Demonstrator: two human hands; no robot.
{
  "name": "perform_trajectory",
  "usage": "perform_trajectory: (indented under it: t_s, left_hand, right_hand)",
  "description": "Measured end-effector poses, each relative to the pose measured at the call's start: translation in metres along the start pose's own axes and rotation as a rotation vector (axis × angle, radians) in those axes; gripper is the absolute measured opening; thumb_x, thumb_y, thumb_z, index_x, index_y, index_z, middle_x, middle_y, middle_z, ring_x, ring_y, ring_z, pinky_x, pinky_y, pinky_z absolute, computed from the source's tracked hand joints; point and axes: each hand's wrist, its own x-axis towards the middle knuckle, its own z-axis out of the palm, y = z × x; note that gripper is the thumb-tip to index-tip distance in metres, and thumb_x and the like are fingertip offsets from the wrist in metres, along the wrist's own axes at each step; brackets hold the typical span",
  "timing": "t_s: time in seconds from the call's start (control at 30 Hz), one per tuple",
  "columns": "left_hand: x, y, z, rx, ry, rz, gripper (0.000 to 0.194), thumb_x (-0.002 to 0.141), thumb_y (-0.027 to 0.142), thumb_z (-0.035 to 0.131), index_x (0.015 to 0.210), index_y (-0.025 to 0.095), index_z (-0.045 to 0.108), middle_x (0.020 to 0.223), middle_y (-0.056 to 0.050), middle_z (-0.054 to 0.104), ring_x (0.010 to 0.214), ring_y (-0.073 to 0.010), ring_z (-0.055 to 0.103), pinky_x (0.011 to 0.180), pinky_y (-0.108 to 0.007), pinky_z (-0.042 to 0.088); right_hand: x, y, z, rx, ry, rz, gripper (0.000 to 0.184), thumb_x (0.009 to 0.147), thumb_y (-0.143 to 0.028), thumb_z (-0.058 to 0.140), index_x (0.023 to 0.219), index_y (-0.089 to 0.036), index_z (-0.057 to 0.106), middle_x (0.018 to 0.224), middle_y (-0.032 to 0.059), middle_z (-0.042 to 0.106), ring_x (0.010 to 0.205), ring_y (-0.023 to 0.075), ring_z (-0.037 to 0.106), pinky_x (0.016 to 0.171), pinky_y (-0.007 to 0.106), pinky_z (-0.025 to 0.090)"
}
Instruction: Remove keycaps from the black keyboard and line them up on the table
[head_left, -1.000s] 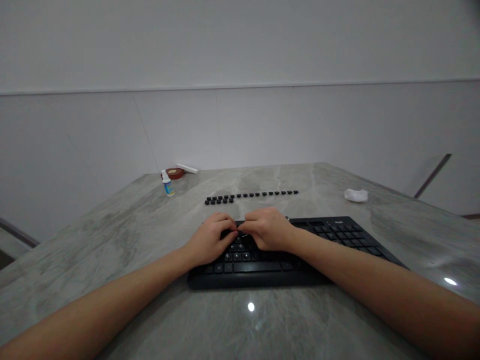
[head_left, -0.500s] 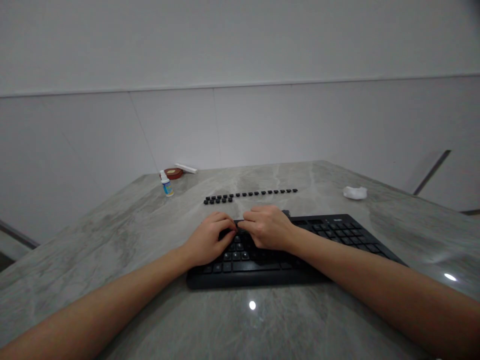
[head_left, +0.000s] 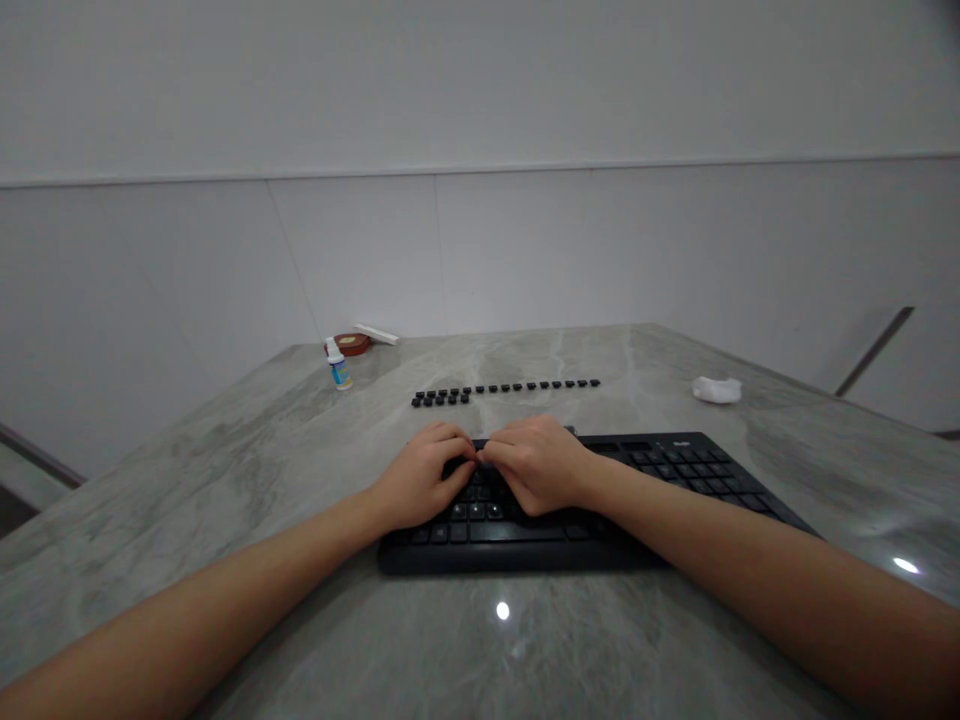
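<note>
On the grey, marbled, glossy counter (head_left: 247, 480) lies a long black plastic keyboard (head_left: 525, 535), near and central, likely light and stiff, best held by its short left and right ends. The left hand (head_left: 424, 480) and right hand (head_left: 538, 462) curl in close together over its far left part; whether their fingertips clamp on anything, I cannot tell. Beyond it, small black plastic keycaps (head_left: 493, 388) in rows look light, slick, and best taken by their sides.
</note>
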Motion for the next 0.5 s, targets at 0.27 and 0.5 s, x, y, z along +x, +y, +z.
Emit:
perform_trajectory:
  t_s: [0.27, 0.5]
  left_hand:
    - [-0.0013, 0.0014, -0.0002, 0.001, 0.002, 0.0, 0.012, 0.088, 0.017, 0.052, 0.088, 0.019, 0.064, 0.093, -0.004, 0.063, 0.095, -0.0199, 0.056, 0.089, -0.036, 0.045]
    - [0.0003, 0.0022, -0.0017, -0.003, -0.001, 0.003, 0.012, 0.088, 0.017, 0.052, 0.088, 0.019, 0.064, 0.092, -0.004, 0.063, 0.092, -0.0195, 0.056, 0.088, -0.036, 0.045]
  right_hand:
    - [0.0003, 0.002, -0.0003, 0.067, -0.004, 0.008, 0.017, 0.075, -0.014, 0.052, 0.085, -0.016, 0.065, 0.073, 0.0046, 0.067, 0.061, 0.016, 0.055, 0.055, 0.029, 0.031]
    - [-0.0002, 0.0019, -0.0001, 0.1, 0.003, 0.003, 0.02, 0.074, -0.013, 0.052, 0.087, -0.017, 0.066, 0.072, 0.0041, 0.067, 0.062, 0.0166, 0.056, 0.055, 0.029, 0.033]
